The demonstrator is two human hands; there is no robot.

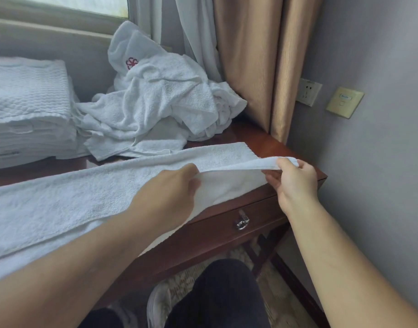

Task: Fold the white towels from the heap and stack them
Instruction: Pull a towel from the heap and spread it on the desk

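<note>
A long white towel (68, 197) lies stretched across the dark wooden desk (269, 143), folded lengthwise. My right hand (292, 179) pinches its right end corner and holds it lifted above the desk edge. My left hand (172, 192) grips the towel's near edge a little to the left, so the cloth arches between both hands. Behind it sits the heap of crumpled white towels (160, 100), one bearing a red flower emblem. A stack of folded white towels (27, 110) stands at the back left.
The desk's right edge meets a grey wall (373, 55) with a socket (308, 91) and a switch plate (344, 102). Beige curtains (257, 58) hang behind the heap. A drawer with a metal pull (242, 221) faces me; my legs and a shoe (158, 304) are below.
</note>
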